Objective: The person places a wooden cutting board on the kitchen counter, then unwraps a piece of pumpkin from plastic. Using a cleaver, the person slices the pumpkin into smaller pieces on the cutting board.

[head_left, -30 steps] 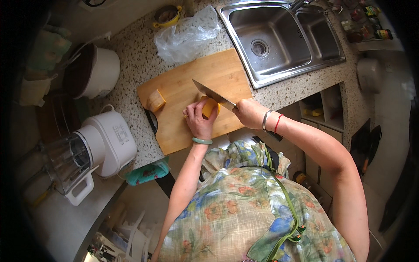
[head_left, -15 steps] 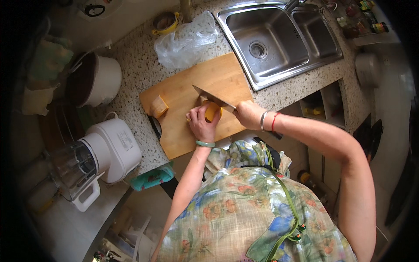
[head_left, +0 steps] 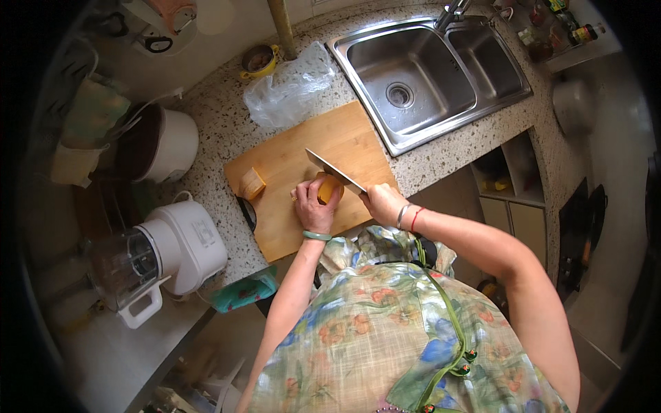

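Speckled worktop, board on it: cut orange chunk sat at nine o'clock; my left hand gripped second piece mid-board, apparently unfinished; right hand held knife, tip toward ten.

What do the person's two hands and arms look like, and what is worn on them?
Both hands are bare, without gloves, and the forearms have no sleeves over them. The left hand has a smooth, pale green bangle at its wrist and what looks like a yellowish ring. The right hand has a silver-coloured bangle and a thin red band.
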Tool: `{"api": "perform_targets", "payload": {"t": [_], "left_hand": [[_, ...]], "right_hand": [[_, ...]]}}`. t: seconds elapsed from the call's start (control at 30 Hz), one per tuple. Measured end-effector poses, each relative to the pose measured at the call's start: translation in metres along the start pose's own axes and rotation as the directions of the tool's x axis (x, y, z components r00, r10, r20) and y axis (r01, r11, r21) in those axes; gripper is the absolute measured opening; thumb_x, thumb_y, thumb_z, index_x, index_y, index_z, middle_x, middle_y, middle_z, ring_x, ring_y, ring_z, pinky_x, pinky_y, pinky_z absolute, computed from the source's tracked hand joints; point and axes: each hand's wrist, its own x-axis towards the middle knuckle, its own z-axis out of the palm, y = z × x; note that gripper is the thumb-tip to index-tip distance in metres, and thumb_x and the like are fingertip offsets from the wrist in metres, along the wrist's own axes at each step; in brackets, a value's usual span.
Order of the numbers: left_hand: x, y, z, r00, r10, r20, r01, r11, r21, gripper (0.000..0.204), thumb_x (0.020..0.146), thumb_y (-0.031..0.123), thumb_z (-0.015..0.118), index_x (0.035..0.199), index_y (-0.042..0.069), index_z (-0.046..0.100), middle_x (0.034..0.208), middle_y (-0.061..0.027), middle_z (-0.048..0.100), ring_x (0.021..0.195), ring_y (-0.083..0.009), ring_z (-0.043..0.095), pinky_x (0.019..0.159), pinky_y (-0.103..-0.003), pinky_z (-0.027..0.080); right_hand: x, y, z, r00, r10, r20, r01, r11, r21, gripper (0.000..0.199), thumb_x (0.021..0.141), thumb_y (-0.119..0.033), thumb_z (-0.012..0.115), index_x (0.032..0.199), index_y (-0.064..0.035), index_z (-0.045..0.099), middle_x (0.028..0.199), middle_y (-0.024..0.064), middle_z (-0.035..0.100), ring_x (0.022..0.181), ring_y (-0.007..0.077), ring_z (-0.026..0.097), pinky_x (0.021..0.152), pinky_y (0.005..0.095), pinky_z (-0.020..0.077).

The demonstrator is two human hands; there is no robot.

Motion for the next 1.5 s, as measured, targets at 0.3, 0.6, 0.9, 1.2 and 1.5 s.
{"api": "perform_targets", "payload": {"t": [0.3,0.6,0.9,1.2,1.5], "left_hand": [[0.005,0.003,-0.007,0.998,0.040,0.047,-0.039,0.999,-0.013,0.042,0.075,0.028,0.082,0.112,0.019,0.065,0.102,-0.0064,0.056,0.097,-0.0300,0.054,0.084,-0.043,0.048],[0.000,0.002,-0.003,1.000,0.008,0.006,-0.008,0.999,0.051,0.038,0.076,0.027,0.082,0.108,0.017,0.065,0.100,-0.0073,0.056,0.095,-0.0316,0.055,0.086,-0.043,0.048],[-0.004,-0.001,0.001,0.998,-0.049,-0.040,0.051,0.998,0.027,0.034,0.077,0.025,0.081,0.104,0.014,0.064,0.100,-0.0088,0.058,0.094,-0.0336,0.056,0.082,-0.045,0.048],[0.003,-0.001,-0.007,0.997,0.023,0.067,-0.015,0.993,-0.116,0.039,0.078,0.026,0.082,0.112,0.015,0.066,0.110,-0.0071,0.060,0.099,-0.0305,0.058,0.086,-0.041,0.050],[-0.014,0.027,-0.022,0.975,-0.151,0.161,0.153,0.988,0.006,0.047,0.077,0.023,0.083,0.119,0.013,0.065,0.127,-0.0129,0.055,0.114,-0.0345,0.054,0.097,-0.044,0.047]], "right_hand": [[0.022,0.033,-0.028,0.943,0.036,0.330,-0.166,0.912,0.375,0.037,0.101,-0.030,0.055,0.104,0.0053,0.066,0.064,0.0113,0.060,0.043,0.0219,0.060,0.038,0.0377,0.0488],[0.011,0.019,0.012,0.992,-0.123,0.018,0.122,0.992,0.026,0.027,0.093,-0.019,0.055,0.088,0.0033,0.070,0.086,0.0326,0.067,0.086,0.0504,0.066,0.078,0.0539,0.0538],[0.021,-0.027,-0.020,0.976,0.050,0.210,-0.033,0.996,-0.081,0.018,0.083,-0.007,0.058,0.087,0.0042,0.072,0.094,0.0325,0.068,0.092,0.0464,0.068,0.080,0.0500,0.0558],[0.039,0.037,0.043,0.965,-0.207,-0.164,0.234,0.957,0.170,0.028,0.101,-0.027,0.053,0.101,-0.0034,0.068,0.074,0.0260,0.066,0.073,0.0431,0.068,0.066,0.0507,0.0521],[0.009,0.023,-0.027,0.997,0.073,0.000,-0.057,0.791,0.609,0.032,0.102,-0.029,0.053,0.092,-0.0013,0.063,0.055,0.0031,0.054,0.045,0.0105,0.054,0.041,0.0288,0.0446]]}}
